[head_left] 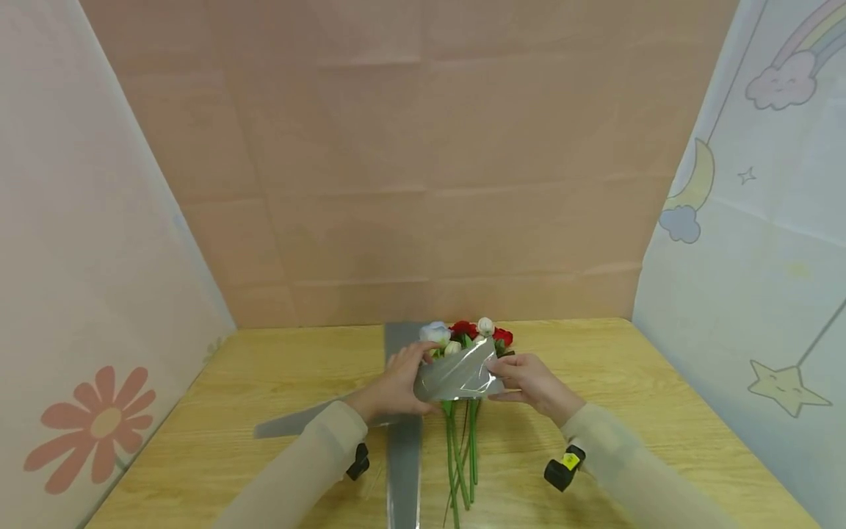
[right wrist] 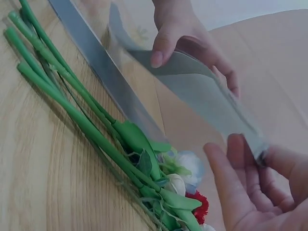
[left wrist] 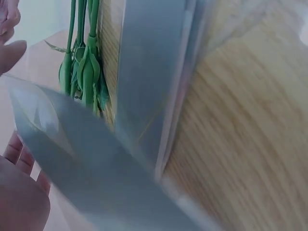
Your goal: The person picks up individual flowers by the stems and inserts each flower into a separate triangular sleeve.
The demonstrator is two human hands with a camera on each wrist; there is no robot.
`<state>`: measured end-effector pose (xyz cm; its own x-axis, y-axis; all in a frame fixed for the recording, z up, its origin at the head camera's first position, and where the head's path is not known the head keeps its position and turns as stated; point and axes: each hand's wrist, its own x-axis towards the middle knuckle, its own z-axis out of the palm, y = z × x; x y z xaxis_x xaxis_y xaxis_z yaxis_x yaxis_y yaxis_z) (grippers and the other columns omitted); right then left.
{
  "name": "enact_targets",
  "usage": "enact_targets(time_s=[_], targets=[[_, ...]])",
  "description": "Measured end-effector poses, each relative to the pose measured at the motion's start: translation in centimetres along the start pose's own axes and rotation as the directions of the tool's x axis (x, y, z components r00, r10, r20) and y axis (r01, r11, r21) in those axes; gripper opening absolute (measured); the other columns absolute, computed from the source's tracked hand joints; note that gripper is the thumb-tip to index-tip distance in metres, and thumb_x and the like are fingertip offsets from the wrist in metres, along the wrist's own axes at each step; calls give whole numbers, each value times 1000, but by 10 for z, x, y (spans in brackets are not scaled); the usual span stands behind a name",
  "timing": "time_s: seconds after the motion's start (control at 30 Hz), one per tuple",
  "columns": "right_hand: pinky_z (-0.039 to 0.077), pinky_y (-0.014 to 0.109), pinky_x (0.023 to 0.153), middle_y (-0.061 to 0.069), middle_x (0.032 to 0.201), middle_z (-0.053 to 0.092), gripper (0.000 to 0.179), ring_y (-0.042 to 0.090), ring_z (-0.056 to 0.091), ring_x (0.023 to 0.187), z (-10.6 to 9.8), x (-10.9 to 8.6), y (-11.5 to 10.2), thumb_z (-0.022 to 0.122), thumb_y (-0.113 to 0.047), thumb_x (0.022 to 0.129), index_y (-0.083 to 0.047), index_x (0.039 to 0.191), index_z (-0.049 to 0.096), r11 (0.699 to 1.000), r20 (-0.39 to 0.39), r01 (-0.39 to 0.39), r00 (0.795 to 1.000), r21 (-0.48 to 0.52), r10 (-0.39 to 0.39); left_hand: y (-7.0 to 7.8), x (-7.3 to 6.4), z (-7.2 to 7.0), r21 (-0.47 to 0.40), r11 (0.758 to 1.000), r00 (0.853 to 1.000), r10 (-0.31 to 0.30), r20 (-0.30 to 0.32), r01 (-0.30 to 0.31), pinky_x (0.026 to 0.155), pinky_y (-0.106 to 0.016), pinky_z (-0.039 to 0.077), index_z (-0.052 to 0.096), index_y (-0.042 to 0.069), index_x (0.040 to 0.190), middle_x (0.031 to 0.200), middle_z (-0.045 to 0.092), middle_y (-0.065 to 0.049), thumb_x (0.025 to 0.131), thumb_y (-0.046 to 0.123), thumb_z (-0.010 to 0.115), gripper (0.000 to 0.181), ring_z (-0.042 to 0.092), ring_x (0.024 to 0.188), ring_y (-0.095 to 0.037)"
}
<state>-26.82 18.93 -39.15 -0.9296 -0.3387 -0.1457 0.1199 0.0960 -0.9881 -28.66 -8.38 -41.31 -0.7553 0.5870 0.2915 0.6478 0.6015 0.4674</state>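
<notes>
A wide, glossy grey ribbon (head_left: 459, 375) arches above the artificial flowers' green stems (head_left: 454, 455). My right hand (head_left: 532, 382) pinches one end of it between thumb and fingers, seen close in the right wrist view. Farther along the same strip, my left hand (right wrist: 192, 38) holds it with the thumb on one face and the fingers behind. The ribbon's other end trails left of the left wrist. Beyond the hands lie the flower heads: a pale blue bloom (head_left: 435, 333), red blooms (head_left: 504, 336) and white buds (head_left: 485, 325), partly covered by the ribbon.
A second grey strip (head_left: 403, 477) lies flat on the wooden table (head_left: 568, 419), running front to back left of the stems. A brown paper backdrop (head_left: 423, 184) rises at the table's far edge. Printed white sheets (head_left: 740, 294) stand on both sides.
</notes>
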Motion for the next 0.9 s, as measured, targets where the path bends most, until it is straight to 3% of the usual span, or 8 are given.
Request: enact_targets(time_s=[0.23,0.37,0.53,0.6,0.7,0.8,0.9], targets=[[56,34,83,-3,93,68,21,12,66,88,8,7,4,61,-26,96,-5,100,64,991,64,58,996,120,-66,2,-2,3,-144,989,998,-39,55,47,99,-48,34,21,24,148,130,47,-4,61,26,92,113,46,118,-24],[54,32,86,-3,101,68,27,12,66,96,15,9,3,60,-27,97,-5,112,59,969,145,58,985,239,-94,6,-1,5,-217,975,996,-37,84,55,97,-48,37,16,30,150,135,44,-4,60,32,93,119,45,119,-22],[48,27,91,-8,111,65,58,8,61,106,23,11,2,47,-41,99,0,139,37,945,226,76,962,317,-153,11,0,6,-233,970,995,-55,87,74,95,-44,34,18,33,149,127,43,1,62,36,91,113,42,114,-17],[45,27,94,-10,116,62,66,7,57,110,26,12,1,38,-52,97,-6,143,31,941,246,90,953,326,-176,12,1,6,-218,972,994,-67,81,84,96,-45,32,22,30,148,126,43,2,63,38,91,109,40,114,-17],[44,28,96,-9,118,58,60,9,55,112,31,13,0,27,-60,93,-19,136,36,931,271,77,945,356,-182,14,2,5,-213,971,992,-88,86,104,98,-49,30,25,24,146,130,43,1,65,39,89,105,38,119,-19],[48,29,92,-10,112,62,47,8,59,106,33,12,0,28,-59,94,-25,121,47,932,237,56,960,359,-149,13,1,6,-232,966,992,-99,79,115,98,-50,31,26,22,144,133,43,-2,64,38,89,103,36,122,-22],[52,28,84,-8,100,66,31,8,64,94,31,10,-3,40,-44,102,-18,111,54,959,120,80,986,271,-117,11,0,5,-234,968,995,-87,48,96,97,-48,29,28,22,143,134,44,-5,63,34,90,102,36,122,-23]])
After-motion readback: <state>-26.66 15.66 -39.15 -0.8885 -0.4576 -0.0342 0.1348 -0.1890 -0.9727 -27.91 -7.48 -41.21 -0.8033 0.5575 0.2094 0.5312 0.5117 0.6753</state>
